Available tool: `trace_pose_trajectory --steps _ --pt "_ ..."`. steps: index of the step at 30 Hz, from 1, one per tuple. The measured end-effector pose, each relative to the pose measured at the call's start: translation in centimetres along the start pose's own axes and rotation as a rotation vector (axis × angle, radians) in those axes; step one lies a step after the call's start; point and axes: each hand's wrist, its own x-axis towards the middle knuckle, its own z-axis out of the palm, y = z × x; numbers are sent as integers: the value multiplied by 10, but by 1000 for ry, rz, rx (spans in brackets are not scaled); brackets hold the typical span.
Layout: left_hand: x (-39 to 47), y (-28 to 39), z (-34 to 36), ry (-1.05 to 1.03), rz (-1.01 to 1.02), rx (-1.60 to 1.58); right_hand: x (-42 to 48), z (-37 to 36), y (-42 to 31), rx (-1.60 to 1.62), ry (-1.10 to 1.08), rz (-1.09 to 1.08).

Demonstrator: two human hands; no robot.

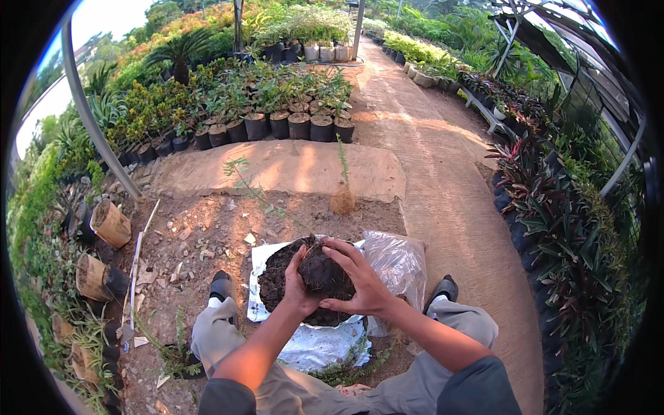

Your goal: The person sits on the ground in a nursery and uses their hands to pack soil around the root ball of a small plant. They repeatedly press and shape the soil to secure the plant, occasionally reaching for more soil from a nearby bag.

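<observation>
Between my two hands is a dark root ball (324,272) of soil, with a thin green plant stem (267,205) leaning out of it toward the upper left. My left hand (300,288) cups its near left side. The fingers of my right hand (358,277) wrap over its top and right side. Under the hands, dark potting soil (272,280) fills a white sack (321,345) with its rim turned down. Beside it on the right lies a clear plastic bag (398,262), its contents hard to make out.
Ahead, a small plant with a round fibrous root ball (343,201) stands on the dirt. Several black grow bags (299,125) of seedlings line the far slab (290,166). A concrete path (441,192) runs along the right, bordered by potted plants (550,223). Tipped pots (110,223) lie left.
</observation>
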Motion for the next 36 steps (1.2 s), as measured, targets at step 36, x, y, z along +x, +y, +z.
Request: trace_pose_trajectory --steps 36 --pt "-18 24 44 -42 -82 134 20 20 8 -285 363 -287"
